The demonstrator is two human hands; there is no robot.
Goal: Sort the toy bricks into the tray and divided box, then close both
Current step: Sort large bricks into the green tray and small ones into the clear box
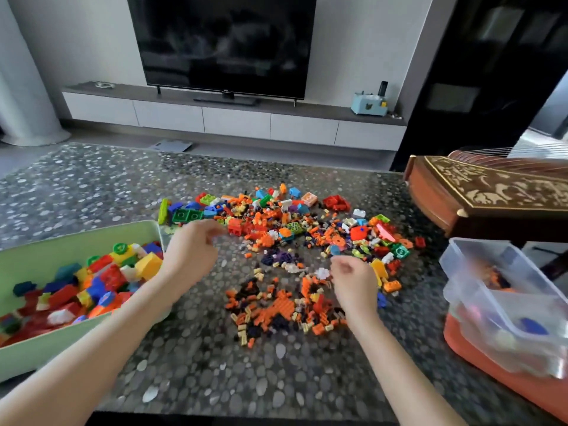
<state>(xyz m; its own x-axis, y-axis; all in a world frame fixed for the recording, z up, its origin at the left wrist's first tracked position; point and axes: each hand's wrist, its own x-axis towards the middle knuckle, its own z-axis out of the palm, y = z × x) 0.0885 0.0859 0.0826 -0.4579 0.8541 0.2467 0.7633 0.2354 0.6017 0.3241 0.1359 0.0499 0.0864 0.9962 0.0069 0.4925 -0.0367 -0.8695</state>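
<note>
Two bare hands hover over a loose pile of multicoloured plastic toy bricks [307, 235] spread on a dark pebble-patterned table top [215, 370]. The left hand [192, 252] is at the pile's left edge, its fingers curled toward a cluster of red bricks [236, 228]. Motion blur hides whether it pinches anything. The right hand [353, 281] is over the pile's near right part, just beside a small white flower-shaped piece [322, 273]. Its fingers are loosely curled inward, and whether they hold a piece cannot be told.

At the near side of the pile lies a dense patch of tiny orange, black and tan bricks [276, 307]. Larger green, blue, red and white bricks lie along its far side.

Left of the pile, a pale green rectangular tray [92, 241] stands open and holds a heap of big red, yellow and blue bricks [104, 282]. Right of the pile is a clear plastic divided box [504, 305], also open, with some orange pieces in one compartment and a blue one in another. It rests on an orange-red flat thing [491, 382].

To the far right of the pile, a brown wooden instrument with pale carved ornament [498, 192] juts over the table. Beyond the pile, a large dark television [221, 41] stands on a low white cabinet [233, 119].
</note>
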